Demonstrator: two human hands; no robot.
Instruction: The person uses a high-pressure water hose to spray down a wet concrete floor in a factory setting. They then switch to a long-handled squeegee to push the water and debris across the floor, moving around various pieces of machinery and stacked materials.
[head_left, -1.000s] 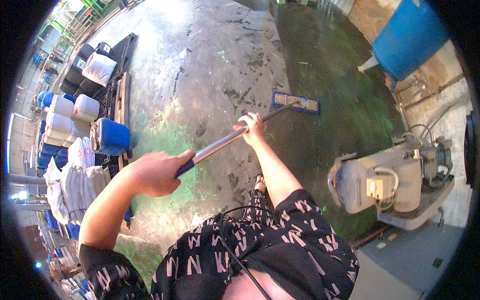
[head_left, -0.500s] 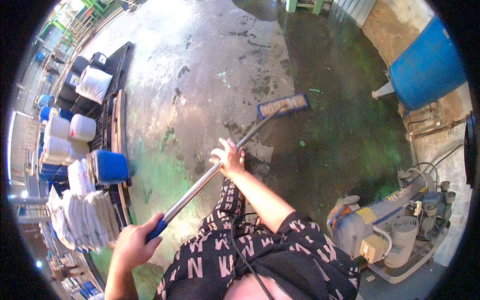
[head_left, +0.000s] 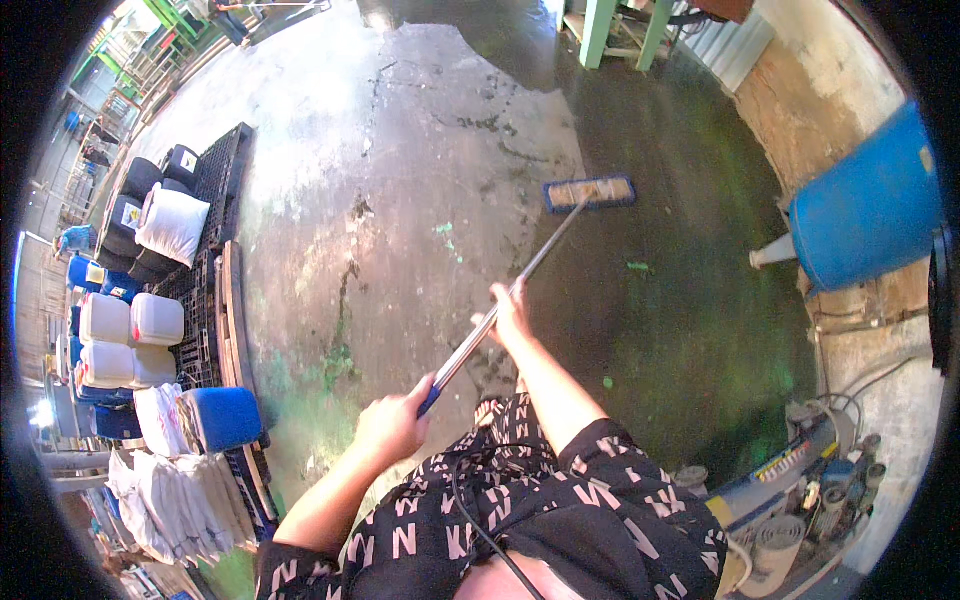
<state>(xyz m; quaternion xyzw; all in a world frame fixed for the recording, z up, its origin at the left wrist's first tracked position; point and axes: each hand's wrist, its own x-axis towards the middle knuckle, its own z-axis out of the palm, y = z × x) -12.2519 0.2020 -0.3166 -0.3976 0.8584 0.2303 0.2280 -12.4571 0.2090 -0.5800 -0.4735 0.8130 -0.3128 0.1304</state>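
Observation:
I hold a long-handled flat mop with both hands. Its metal pole (head_left: 467, 347) slants from my body up to a rectangular blue-edged mop head (head_left: 590, 194), which lies on the floor near the border between the dark wet part and the paler part. My left hand (head_left: 392, 427) is wrapped round the blue grip at the pole's near end. Further up the pole, my right hand (head_left: 508, 315) is closed round the metal shaft, its fingers partly hidden behind it.
Black pallets (head_left: 203, 290) on the left bear white jerrycans (head_left: 157, 320), a blue jerrycan (head_left: 222, 418) and stacked white sacks (head_left: 180, 505). At right are a blue barrel (head_left: 865, 215) and a machine with pipes (head_left: 780, 500). Green legs (head_left: 597, 35) stand at the far end; another person (head_left: 228, 20) is far left.
The mop head has moved forward and slightly right across the floor. Both my hands have shifted right, the left most, and my right hand's fingers have closed more round the pole.

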